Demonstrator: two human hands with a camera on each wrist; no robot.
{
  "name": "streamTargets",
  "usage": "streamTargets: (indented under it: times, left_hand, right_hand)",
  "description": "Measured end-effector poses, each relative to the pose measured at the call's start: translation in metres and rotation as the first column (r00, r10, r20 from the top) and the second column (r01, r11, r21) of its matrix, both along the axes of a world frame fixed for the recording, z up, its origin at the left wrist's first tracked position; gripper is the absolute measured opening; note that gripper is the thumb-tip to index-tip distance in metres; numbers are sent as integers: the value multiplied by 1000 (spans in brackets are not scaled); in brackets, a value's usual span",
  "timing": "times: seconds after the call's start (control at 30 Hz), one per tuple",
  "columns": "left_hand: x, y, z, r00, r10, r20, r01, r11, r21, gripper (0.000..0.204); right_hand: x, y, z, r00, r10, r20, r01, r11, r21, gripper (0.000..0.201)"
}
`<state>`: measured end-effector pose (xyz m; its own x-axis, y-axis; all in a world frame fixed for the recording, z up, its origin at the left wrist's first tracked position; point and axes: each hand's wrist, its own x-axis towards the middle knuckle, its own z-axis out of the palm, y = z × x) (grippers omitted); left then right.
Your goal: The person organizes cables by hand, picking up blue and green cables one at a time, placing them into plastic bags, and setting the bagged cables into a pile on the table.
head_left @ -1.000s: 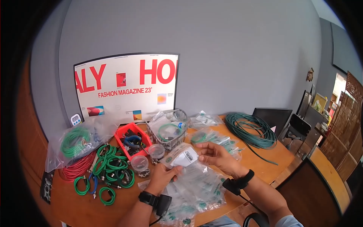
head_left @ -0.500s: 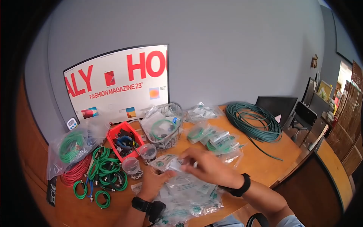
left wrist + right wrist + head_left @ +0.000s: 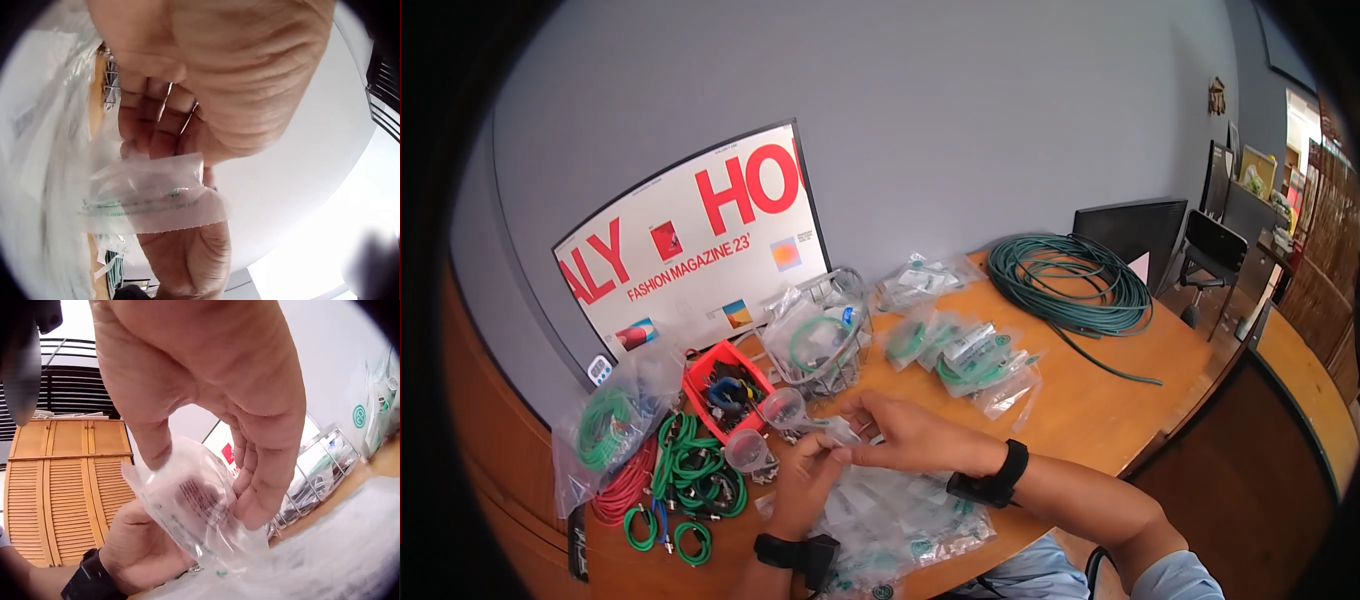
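Note:
Both hands work on one clear plastic bag (image 3: 832, 428) with green print, above the front of the table. My left hand (image 3: 803, 487) grips the bag's near side, its fingers partly hidden behind the film in the left wrist view. Close beside it, my right hand (image 3: 915, 435) holds the top of the bag between thumb and fingers. In the right wrist view the film (image 3: 194, 494) bulges between that thumb and the fingers, with dark printed lines on it. Below the hands lies a pile of flat plastic bags (image 3: 910, 520).
A red bin (image 3: 708, 382) of small parts, two clear round tubs (image 3: 746, 450) and a wire basket (image 3: 855, 350) stand behind the hands. Green coiled cables (image 3: 685, 470) lie at left. Bagged cables (image 3: 975, 360) and a big dark-green cable coil (image 3: 1070, 285) lie at right.
The right hand has moved left and in close to the left hand. The bag has tipped, so its white label no longer faces the head camera. The head view has turned slightly.

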<state>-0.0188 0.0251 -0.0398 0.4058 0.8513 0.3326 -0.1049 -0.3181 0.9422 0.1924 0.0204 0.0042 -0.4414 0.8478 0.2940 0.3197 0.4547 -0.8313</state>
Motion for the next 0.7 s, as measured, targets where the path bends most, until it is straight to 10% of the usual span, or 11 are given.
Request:
streamTargets:
  times: [0.23, 0.3, 0.37, 0.43, 0.5, 0.6, 0.7]
  left_hand:
    - [-6, 5, -3, 992, 110, -67, -100, 985, 138, 9]
    - [-7, 5, -6, 928, 336, -162, -276, 910, 308, 11]
    - [-6, 3, -2, 908, 373, -192, -295, 893, 340, 11]
    - [-3, 1, 5, 889, 397, -229, -297, 880, 371, 12]
    - [0, 0, 12, 962, 238, -135, -161, 890, 427, 11]
    - [2, -11, 29, 975, 218, -37, -176, 867, 466, 11]
    - [1, -5, 15, 914, 334, 232, -383, 899, 214, 22]
  right_hand:
    - [8, 6, 13, 980, 24, 197, -50, 991, 128, 52]
    - [13, 12, 18, 970, 28, 241, -66, 986, 153, 53]
    - [20, 18, 27, 992, 50, 115, -13, 954, -300, 53]
    - [16, 19, 26, 995, 94, 41, -77, 950, -303, 52]
    - [5, 18, 19, 981, 121, 150, -154, 960, 235, 50]
    - [1, 38, 13, 931, -69, 360, -36, 960, 276, 50]
    - [13, 43, 43, 976, -143, 163, 142, 990, 18, 50]
